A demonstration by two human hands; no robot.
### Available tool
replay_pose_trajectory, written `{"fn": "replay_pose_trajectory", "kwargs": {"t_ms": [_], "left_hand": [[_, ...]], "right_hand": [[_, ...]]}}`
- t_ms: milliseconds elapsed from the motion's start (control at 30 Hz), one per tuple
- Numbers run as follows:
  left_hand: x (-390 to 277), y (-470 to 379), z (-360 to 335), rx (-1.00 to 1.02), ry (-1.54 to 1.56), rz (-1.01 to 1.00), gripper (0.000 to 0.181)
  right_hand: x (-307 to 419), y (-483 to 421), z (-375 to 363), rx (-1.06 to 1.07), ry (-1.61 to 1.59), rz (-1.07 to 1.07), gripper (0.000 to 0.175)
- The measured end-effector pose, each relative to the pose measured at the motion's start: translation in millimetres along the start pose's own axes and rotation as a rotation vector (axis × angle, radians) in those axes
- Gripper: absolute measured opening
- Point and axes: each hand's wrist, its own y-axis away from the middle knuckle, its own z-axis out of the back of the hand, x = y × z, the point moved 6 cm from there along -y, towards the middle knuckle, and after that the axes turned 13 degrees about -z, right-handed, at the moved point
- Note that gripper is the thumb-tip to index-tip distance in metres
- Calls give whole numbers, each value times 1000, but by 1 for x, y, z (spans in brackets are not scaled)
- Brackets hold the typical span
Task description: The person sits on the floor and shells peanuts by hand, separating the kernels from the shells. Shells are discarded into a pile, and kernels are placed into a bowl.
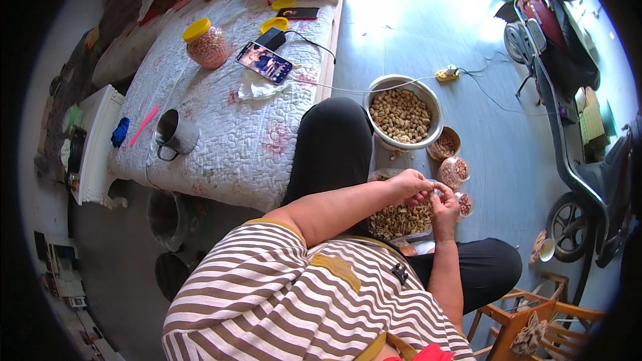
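My left hand (pixel 412 186) and my right hand (pixel 445 206) meet fingertip to fingertip. They pinch a small thing between them, seemingly a peanut, mostly hidden by the fingers. Under them is a heap of split peanut shells (pixel 398 223) in clear plastic, partly covered by my left forearm. Beyond my hands stands a pale metal basin (pixel 435 125) with unshelled peanuts (pixel 400 114) inside. A small round tub (pixel 445 143) of shelled kernels sits close to the basin. Just past my right hand, two clear jars hold pinkish kernels, an upper one (pixel 453 172) and a lower one (pixel 465 204).
Left of my knee is a bed with a quilted cover (pixel 241 155). On it are a yellow-lidded jar of kernels (pixel 206 45), a lit phone (pixel 264 62) and a metal mug (pixel 176 134). A white cable crosses above the basin to a power strip (pixel 447 73). A scooter (pixel 556 55) and wooden stool (pixel 521 326) stand right.
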Motion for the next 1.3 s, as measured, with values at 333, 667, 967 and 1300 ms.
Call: {"fn": "replay_pose_trajectory", "kwargs": {"t_ms": [333, 667, 967, 1300], "left_hand": [[-3, 8, -13, 69, 110, 39, 29], [6, 5, -7, 59, 112, 78, 35], [-11, 8, -11, 91, 129, -2, 20], [-13, 9, -17, 68, 173, -55, 19]], "right_hand": [[23, 15, 2, -323, 560, 338, 15], [26, 17, -1, -254, 575, 324, 11], [30, 18, 3, -218, 390, 250, 10], [10, 10, 2, -177, 37, 72, 11]]}}
